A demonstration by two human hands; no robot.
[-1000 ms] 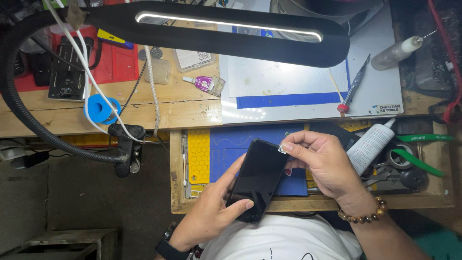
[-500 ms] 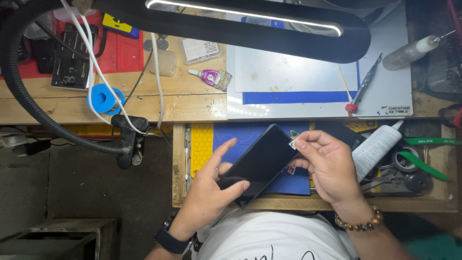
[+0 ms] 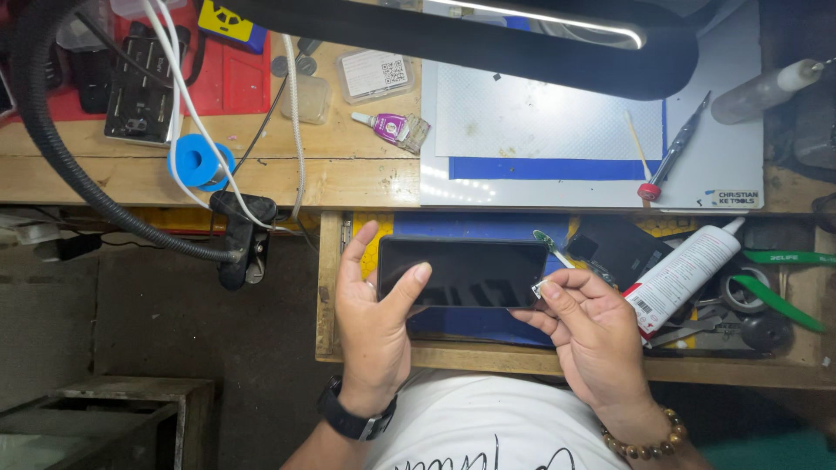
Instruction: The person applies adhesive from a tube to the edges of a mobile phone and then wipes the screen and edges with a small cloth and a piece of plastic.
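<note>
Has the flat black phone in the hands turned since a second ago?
Yes. The flat black phone has rotated from slanted to lying level, parallel with the wooden drawer's front edge.

- Two hands are yours: your left hand [image 3: 376, 324] left of centre, your right hand [image 3: 590, 335] right of centre.
- One dark phone [image 3: 461, 271] lies flat between them at the centre.
- One wristwatch [image 3: 353, 419] and one bead bracelet [image 3: 643, 442] sit at the lower edge.
- One white tube [image 3: 684, 275] lies at the right.
- One small purple-capped bottle [image 3: 387, 126] sits above centre.
- One blue tape roll [image 3: 200, 162] is at the upper left.
- One red mat [image 3: 231, 83] is at the upper left.
- One black lamp bar [image 3: 522, 39] crosses the top.
- One clear bottle [image 3: 762, 91] is at the upper right.
- Two white cables [image 3: 187, 87] run down the upper left.
</note>
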